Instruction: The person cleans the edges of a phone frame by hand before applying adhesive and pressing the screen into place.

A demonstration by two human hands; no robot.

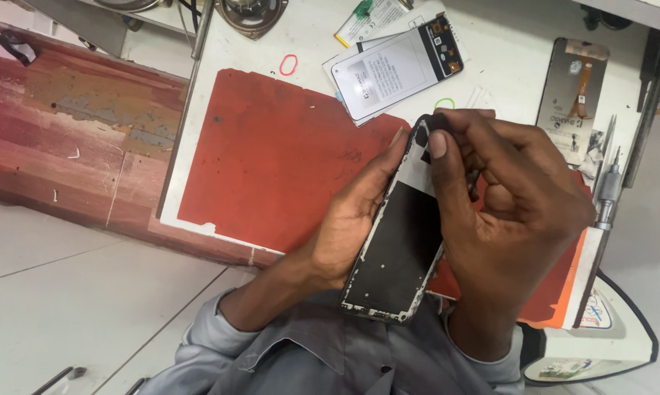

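While my left hand [348,219] cradles the bare phone frame [403,234] upright over the red mat [271,161], my right hand [505,212] pinches its top corner, seemingly picking adhesive. Screwdriver [608,194] lies just right. Next move likely needs steady peeling.

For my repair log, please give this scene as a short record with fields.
Left hand: holds the phone frame from its left edge, tilted.
Right hand: fingertips pinch at the frame's top end.
Surface: red work mat on a white bench.
Nearby: phone battery, display panel with flex cable, screwdriver, pink rubber band.
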